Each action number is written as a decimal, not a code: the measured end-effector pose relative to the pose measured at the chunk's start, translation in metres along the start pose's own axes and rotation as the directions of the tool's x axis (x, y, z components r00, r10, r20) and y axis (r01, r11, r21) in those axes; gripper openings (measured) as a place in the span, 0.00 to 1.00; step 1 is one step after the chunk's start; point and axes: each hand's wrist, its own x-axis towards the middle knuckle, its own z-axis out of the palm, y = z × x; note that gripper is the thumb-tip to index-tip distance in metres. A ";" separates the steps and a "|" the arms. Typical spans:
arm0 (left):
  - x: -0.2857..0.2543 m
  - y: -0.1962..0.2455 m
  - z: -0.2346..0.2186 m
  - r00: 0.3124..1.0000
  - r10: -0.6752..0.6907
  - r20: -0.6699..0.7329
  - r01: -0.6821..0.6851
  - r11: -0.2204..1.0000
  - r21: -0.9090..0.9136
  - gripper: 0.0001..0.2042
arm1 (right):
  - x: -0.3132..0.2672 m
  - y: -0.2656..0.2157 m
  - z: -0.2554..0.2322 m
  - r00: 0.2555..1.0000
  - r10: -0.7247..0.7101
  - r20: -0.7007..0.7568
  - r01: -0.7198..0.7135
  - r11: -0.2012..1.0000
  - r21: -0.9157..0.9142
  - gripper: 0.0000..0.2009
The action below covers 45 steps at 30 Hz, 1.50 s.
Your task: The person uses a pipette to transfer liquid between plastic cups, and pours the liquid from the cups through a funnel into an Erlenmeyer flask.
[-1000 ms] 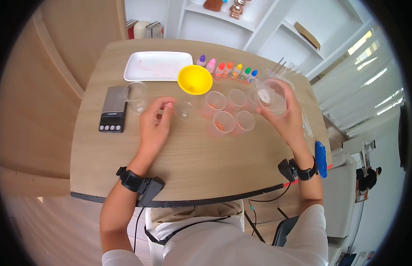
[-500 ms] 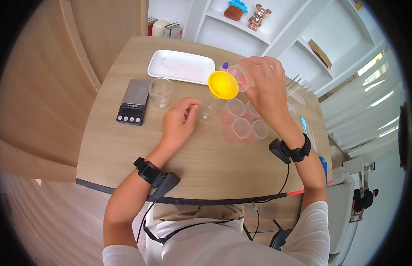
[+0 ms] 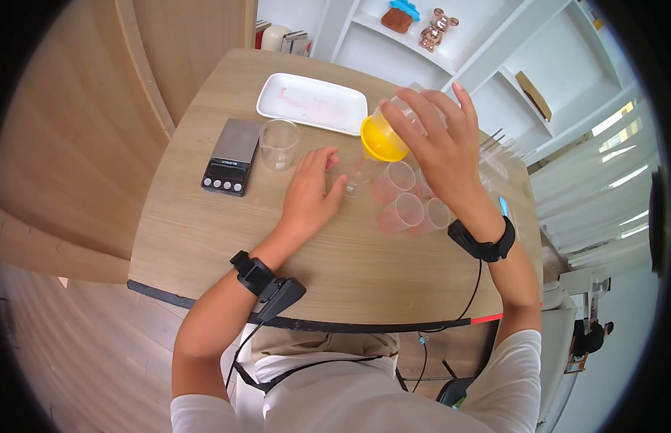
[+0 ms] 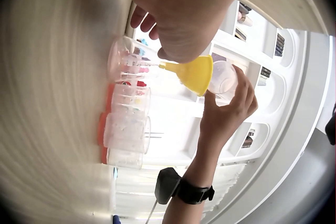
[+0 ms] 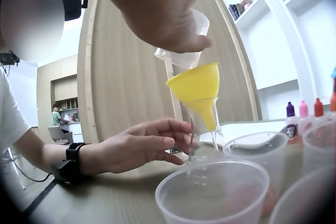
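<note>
My right hand point(image 3: 444, 144) grips a clear plastic cup point(image 4: 223, 78) and holds it tilted, its rim right over a yellow funnel point(image 3: 382, 141). The funnel's spout goes down into the neck of a clear glass flask point(image 5: 199, 142) standing on the table. Beside the flask, low over the tabletop, is my left hand point(image 3: 310, 187), thumb and fingers apart and loosely bent, fingertips right at the glass. Several clear cups with pinkish-red contents point(image 3: 402, 211) stand grouped to the right of the flask.
A glass beaker point(image 3: 279, 146) stands by a black-and-silver digital scale point(image 3: 232, 157) on the left. Behind lies a white tray point(image 3: 314, 105) with pink smears. Small dropper bottles with coloured caps point(image 5: 291, 119) line the back, and thin rods point(image 3: 492, 141) lie at the right.
My right hand has carried the cup leftward from the table's right side and tipped it over the funnel. My left thumb and fingers have parted. The head view has shifted.
</note>
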 end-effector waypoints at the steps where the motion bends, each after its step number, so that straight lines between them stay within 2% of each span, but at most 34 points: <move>1: 0.000 0.000 0.000 1.000 0.000 0.006 0.000 1.000 -0.002 0.21 | 0.000 -0.001 0.001 1.000 0.000 0.000 0.000 1.000 0.001 0.24; 4: 0.000 0.001 -0.001 0.999 0.015 0.034 -0.016 1.000 0.017 0.22 | -0.003 -0.004 0.002 1.000 -0.006 0.023 0.005 0.999 0.038 0.24; 6: -0.001 0.003 -0.002 0.998 0.027 0.054 -0.029 0.999 0.034 0.23 | -0.005 0.001 0.002 0.989 0.134 0.061 -0.140 0.985 0.097 0.26; 7: -0.001 0.006 -0.004 0.998 -0.012 0.068 0.011 1.000 0.010 0.23 | -0.008 0.002 0.000 0.987 0.146 0.062 -0.152 0.984 0.094 0.26; 9: -0.001 0.005 -0.004 0.994 -0.040 0.103 0.042 0.999 -0.017 0.24 | -0.018 0.006 -0.005 0.893 0.393 0.221 -0.442 0.856 0.266 0.30; 10: -0.002 -0.003 -0.002 0.996 -0.012 0.084 0.009 0.999 0.040 0.24 | -0.027 0.010 -0.012 0.883 0.408 0.230 -0.459 0.854 0.246 0.30; 12: -0.003 -0.011 0.002 0.997 0.021 0.081 -0.027 0.997 0.071 0.25 | -0.047 0.023 -0.029 0.689 0.654 0.311 -0.710 0.526 0.469 0.31; 13: -0.002 -0.012 0.000 0.996 0.017 0.085 -0.024 0.996 0.084 0.25 | -0.061 0.030 -0.038 0.686 0.654 0.318 -0.717 0.533 0.450 0.31; 15: -0.002 -0.010 0.001 0.996 0.007 0.087 -0.014 0.996 0.088 0.25 | -0.094 0.037 -0.059 0.437 0.774 0.459 -0.784 0.077 0.617 0.31; 16: -0.002 -0.007 0.000 0.995 -0.001 0.098 -0.007 0.997 0.080 0.25 | -0.109 0.035 -0.068 0.436 0.772 0.462 -0.788 0.079 0.611 0.31; 18: -0.003 -0.004 -0.002 0.994 -0.009 0.111 0.001 0.997 0.075 0.25 | -0.142 0.026 -0.082 0.174 0.710 0.682 -0.814 -0.286 0.506 0.33; 22: -0.004 -0.001 -0.002 0.989 -0.035 0.142 0.030 0.999 0.036 0.24 | -0.217 -0.003 -0.066 0.151 0.670 0.727 -0.835 -0.306 0.456 0.40; 24: -0.003 0.000 -0.002 0.988 -0.042 0.150 0.036 0.999 0.038 0.24 | -0.230 -0.019 -0.056 0.122 0.634 0.764 -0.805 -0.388 0.450 0.45; 25: -0.003 0.000 -0.001 0.990 -0.041 0.134 0.037 0.999 0.032 0.24 | -0.236 -0.023 -0.051 0.118 0.636 0.763 -0.800 -0.394 0.452 0.45; 27: -0.003 -0.002 0.000 0.993 -0.037 0.116 0.033 0.999 0.032 0.24 | -0.239 -0.027 -0.044 0.206 0.594 0.778 -0.889 -0.220 0.402 0.50; 28: -0.004 -0.003 0.000 0.992 -0.046 0.114 0.043 0.999 0.027 0.24 | -0.237 -0.027 -0.044 0.208 0.594 0.777 -0.886 -0.222 0.407 0.50; 30: -0.004 -0.004 -0.001 0.992 -0.059 0.108 0.056 0.998 0.023 0.24 | -0.220 -0.025 -0.050 0.289 0.673 0.680 -0.920 0.000 0.392 0.54; 31: -0.004 -0.003 -0.001 0.989 -0.078 0.127 0.075 0.997 0.028 0.23 | -0.210 -0.025 -0.054 0.291 0.672 0.681 -0.920 0.000 0.393 0.54; 33: -0.004 -0.003 -0.001 0.984 -0.097 0.146 0.093 0.995 0.032 0.23 | -0.189 -0.027 -0.062 0.535 0.680 0.501 -0.845 0.435 0.311 0.55; 34: -0.004 -0.003 -0.001 0.984 -0.097 0.150 0.092 0.995 0.038 0.23 | -0.177 -0.028 -0.065 0.533 0.681 0.502 -0.846 0.434 0.310 0.55; 36: -0.003 -0.003 -0.001 0.983 -0.093 0.159 0.087 0.995 0.044 0.23 | -0.158 -0.033 -0.067 0.635 0.589 0.499 -0.742 0.644 0.186 0.49; 43: -0.004 -0.009 0.001 0.992 -0.058 0.109 0.054 0.998 0.034 0.24 | -0.152 -0.039 -0.040 0.631 0.522 0.573 -0.722 0.666 0.189 0.39; 45: -0.004 -0.009 0.001 0.993 -0.063 0.099 0.060 0.998 0.026 0.23 | -0.158 -0.037 -0.039 0.644 0.553 0.529 -0.745 0.609 0.271 0.34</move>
